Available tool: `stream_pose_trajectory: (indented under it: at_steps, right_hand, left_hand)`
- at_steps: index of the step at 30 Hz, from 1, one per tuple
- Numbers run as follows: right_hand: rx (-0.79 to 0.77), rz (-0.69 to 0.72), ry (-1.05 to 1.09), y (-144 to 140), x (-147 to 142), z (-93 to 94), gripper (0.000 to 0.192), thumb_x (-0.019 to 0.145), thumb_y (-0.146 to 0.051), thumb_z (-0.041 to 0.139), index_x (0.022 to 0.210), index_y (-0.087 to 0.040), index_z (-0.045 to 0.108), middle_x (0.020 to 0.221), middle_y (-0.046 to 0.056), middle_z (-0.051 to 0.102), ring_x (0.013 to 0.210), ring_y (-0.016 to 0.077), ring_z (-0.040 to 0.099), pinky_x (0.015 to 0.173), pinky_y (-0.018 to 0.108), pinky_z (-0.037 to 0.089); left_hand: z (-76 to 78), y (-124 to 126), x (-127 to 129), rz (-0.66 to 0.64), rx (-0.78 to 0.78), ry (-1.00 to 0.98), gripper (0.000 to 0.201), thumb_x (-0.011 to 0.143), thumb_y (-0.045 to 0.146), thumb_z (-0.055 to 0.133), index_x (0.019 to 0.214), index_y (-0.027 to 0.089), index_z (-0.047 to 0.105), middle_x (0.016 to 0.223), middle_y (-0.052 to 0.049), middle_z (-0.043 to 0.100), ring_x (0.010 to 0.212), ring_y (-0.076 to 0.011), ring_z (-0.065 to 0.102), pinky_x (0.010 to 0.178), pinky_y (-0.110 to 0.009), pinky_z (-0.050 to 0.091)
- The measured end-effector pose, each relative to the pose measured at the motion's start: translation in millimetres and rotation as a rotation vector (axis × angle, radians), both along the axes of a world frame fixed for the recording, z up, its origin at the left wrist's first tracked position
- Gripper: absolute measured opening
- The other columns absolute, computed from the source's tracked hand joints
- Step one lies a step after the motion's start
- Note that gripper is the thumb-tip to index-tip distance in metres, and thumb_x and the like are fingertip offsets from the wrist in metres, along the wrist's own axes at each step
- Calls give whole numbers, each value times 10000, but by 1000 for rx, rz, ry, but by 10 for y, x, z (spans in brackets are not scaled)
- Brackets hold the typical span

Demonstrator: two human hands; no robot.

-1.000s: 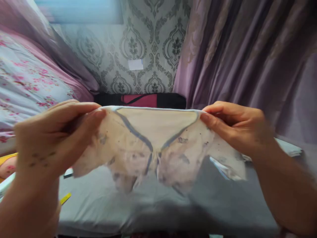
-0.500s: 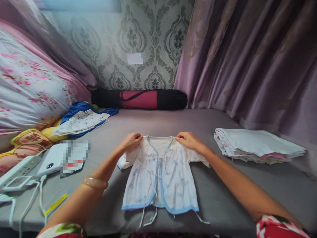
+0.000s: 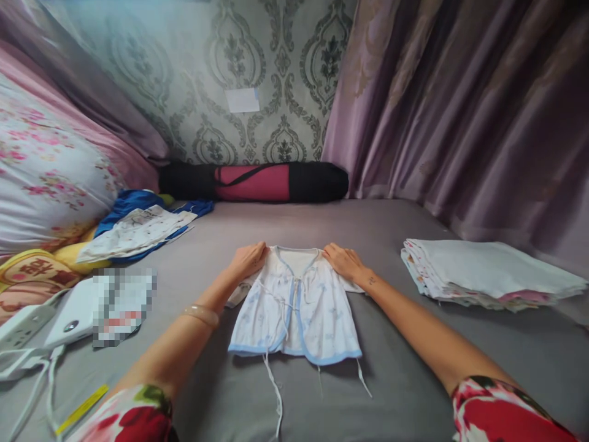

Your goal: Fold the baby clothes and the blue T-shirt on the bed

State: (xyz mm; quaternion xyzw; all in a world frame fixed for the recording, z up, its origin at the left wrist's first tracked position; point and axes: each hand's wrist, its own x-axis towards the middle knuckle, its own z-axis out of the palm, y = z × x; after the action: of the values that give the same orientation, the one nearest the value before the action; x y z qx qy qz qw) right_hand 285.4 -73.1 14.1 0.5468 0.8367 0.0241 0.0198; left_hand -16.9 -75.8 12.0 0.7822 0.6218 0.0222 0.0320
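A small white baby shirt (image 3: 324, 319) with pale blue prints, blue edging and thin white ties lies front side up on the grey sheet. My left hand (image 3: 251, 259) is closed on its left shoulder, fingers curled at the seam. At the opposite shoulder my right hand (image 3: 344, 261) grips the cloth beside the neckline. Both sleeves lie partly under my hands and wrists. The ties trail loose below the hem.
To the right lies a stack of folded cloths (image 3: 492, 267). A black and pink roll bag (image 3: 253, 182) rests along the wall. On the left are patterned clothes (image 3: 138, 233), a white phone or power bank (image 3: 76, 310), a power strip (image 3: 23, 325) with cables and a yellow strip (image 3: 83, 410).
The shirt now lies flatter on the sheet, its hem farther from me and its ties stretched out below. My hands still hold the shoulders, and the view has shifted slightly.
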Motion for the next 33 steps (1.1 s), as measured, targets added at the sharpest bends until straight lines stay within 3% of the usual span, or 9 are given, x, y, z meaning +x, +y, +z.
stream_pose_trajectory:
  at_steps: [24, 29, 33]
  right_hand:
    - [-41, 53, 5, 1151, -196, -42, 382, 1033, -391, 254, 1171, -192, 551, 1196, 122, 620, 1034, 238, 624, 846, 335, 420]
    - [-64, -39, 124, 1237, -262, -11, 286, 1007, -311, 382, 1149, -179, 592, 1208, 117, 607, 1095, 222, 575, 891, 309, 395]
    - [-67, -44, 233, 1269, -342, -47, 289, 980, -277, 435, 1184, -182, 617, 1217, 106, 606, 1160, 212, 517, 954, 295, 352]
  left_hand:
    - [-42, 1022, -114, 49, -15, 26, 376, 990, 374, 253, 1048, 160, 557, 1061, -162, 676, 955, -261, 651, 741, -317, 427]
    - [-63, 1136, -109, 131, -17, -82, 326, 965, 368, 326, 1002, 175, 586, 1067, -140, 675, 971, -256, 632, 742, -303, 430]
    - [-96, 1174, -141, 87, -4, -256, 347, 924, 425, 403, 975, 158, 620, 975, -117, 682, 895, -227, 615, 757, -294, 436]
